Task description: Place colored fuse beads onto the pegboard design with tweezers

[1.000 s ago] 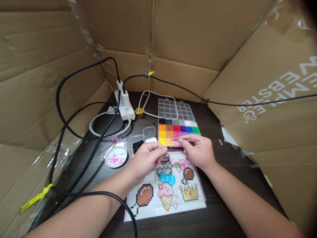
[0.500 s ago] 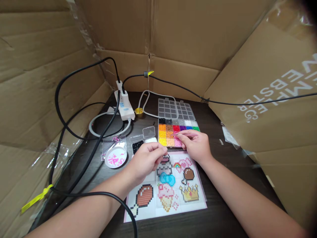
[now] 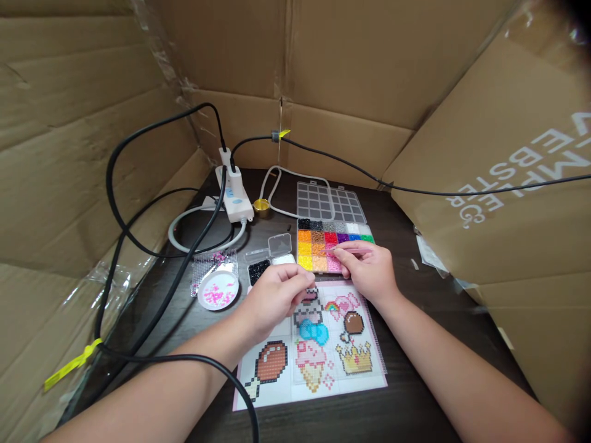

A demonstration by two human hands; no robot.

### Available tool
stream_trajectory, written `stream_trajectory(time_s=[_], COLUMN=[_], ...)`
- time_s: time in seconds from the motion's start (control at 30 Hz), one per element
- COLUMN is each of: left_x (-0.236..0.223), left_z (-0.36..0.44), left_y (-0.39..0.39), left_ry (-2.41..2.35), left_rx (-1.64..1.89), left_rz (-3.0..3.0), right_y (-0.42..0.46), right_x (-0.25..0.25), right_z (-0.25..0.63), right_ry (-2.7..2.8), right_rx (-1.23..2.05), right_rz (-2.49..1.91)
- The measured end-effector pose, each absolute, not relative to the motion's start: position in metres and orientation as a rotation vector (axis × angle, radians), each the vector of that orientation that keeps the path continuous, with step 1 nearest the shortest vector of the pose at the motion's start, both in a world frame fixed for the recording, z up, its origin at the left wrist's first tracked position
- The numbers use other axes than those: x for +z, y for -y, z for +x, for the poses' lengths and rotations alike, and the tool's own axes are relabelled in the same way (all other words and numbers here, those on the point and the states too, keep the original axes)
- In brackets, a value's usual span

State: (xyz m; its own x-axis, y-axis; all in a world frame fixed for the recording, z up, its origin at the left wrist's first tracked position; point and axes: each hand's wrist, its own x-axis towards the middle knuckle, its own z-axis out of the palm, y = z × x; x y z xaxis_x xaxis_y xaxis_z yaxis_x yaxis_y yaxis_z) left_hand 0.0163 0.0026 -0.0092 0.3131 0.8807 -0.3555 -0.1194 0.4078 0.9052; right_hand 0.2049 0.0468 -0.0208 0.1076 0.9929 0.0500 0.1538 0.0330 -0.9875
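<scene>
My right hand (image 3: 369, 271) grips thin pink tweezers (image 3: 353, 250), their tip over the orange and pink compartments of the bead box (image 3: 317, 251). My left hand (image 3: 281, 292) is closed in a pinch above the pattern sheet; what its fingertips hold, if anything, cannot be made out. Beneath both hands lies the pattern sheet (image 3: 270, 394) with pixel drawings, covered in part by a clear pegboard (image 3: 364, 338). A blue bow of beads (image 3: 314, 332) sits on it near my left hand. The small case of black beads (image 3: 258, 269) is partly hidden behind that hand.
Left of my hand, a white dish (image 3: 218, 290) of pink and white beads overlaps a clear pegboard (image 3: 201, 264). Farther back are a power strip (image 3: 237, 200) and a gold cup (image 3: 261, 208). A black cable (image 3: 184, 357) crosses over my left forearm. Cardboard walls (image 3: 346, 141) surround the table.
The whole view has shifted slightly, with things appearing a little to the right. Both hands keep nearly the same pose, and the tweezers stay over the bead box.
</scene>
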Motion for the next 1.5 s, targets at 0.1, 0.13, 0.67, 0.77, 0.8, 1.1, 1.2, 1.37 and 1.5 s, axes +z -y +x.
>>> stream_trajectory(time_s=[0.1, 0.13, 0.67, 0.77, 0.8, 1.1, 1.2, 1.37, 1.5], left_x=[-0.0083, -0.008, -0.0074, -0.0075, -0.0074, -0.008, -0.008, -0.0073, -0.0076], left_z=[0.0162, 0.0163, 0.0161, 0.0162, 0.0162, 0.0161, 0.0162, 0.0167, 0.0166], left_y=[-0.0027, -0.0028, -0.0021, -0.0022, -0.0023, -0.0024, -0.0024, -0.0026, -0.0022], left_ry=[-1.035, -1.036, -1.036, -1.041, -1.041, -1.039, -1.035, -1.036, -1.041], left_rx=[0.798, 0.799, 0.807, 0.804, 0.804, 0.809, 0.811, 0.812, 0.807], left_rz=[0.905, 0.902, 0.878, 0.883, 0.883, 0.875, 0.877, 0.88, 0.887], right_y=[-0.0477, -0.0479, -0.0478, -0.0473, -0.0471, -0.0467, -0.0476, -0.0495, -0.0496], right_x=[-0.0214, -0.0217, -0.0238, -0.0235, -0.0236, -0.0211, -0.0215, -0.0243, -0.0244], right_z=[0.2049, 0.2049, 0.205, 0.2054, 0.2056, 0.2062, 0.206, 0.2059, 0.2048], right_ry=[1.251, 1.251, 1.26, 1.272, 1.276, 1.311, 1.307, 1.285, 1.278], right_rx=[1.024, 1.023, 0.995, 0.986, 0.983, 0.986, 0.971, 0.976, 0.985], right_rz=[-1.337, -1.339, -1.348, -1.345, -1.348, -1.365, -1.373, -1.384, -1.385])
